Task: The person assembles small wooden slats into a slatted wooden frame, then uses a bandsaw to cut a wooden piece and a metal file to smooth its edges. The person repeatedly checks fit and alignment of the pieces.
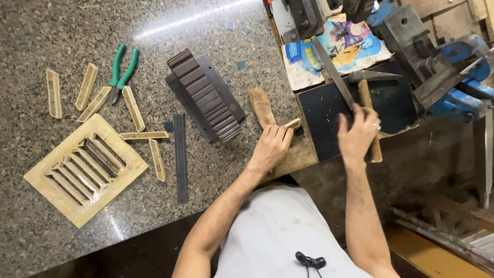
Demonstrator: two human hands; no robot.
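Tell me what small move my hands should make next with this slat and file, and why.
Probably draw the file across the slat's end: your left hand pins the tan slat at the dark board's edge, and your right hand grips the file.

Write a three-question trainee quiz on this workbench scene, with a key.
1. True or false: the green-handled pliers lie on the speckled granite counter, apart from both hands.
2. Which hand holds the long flat metal file? A) left hand B) right hand C) neither
3. Fill in: the left hand pinches a small tan ______ slat at the edge of the black rectangular pad.

Key:
1. True.
2. B: the right hand closes its grip on the file's near end.
3. Plastic, like the loose tan slats beside the square tan louvred vent grille; the material is judged by look only.
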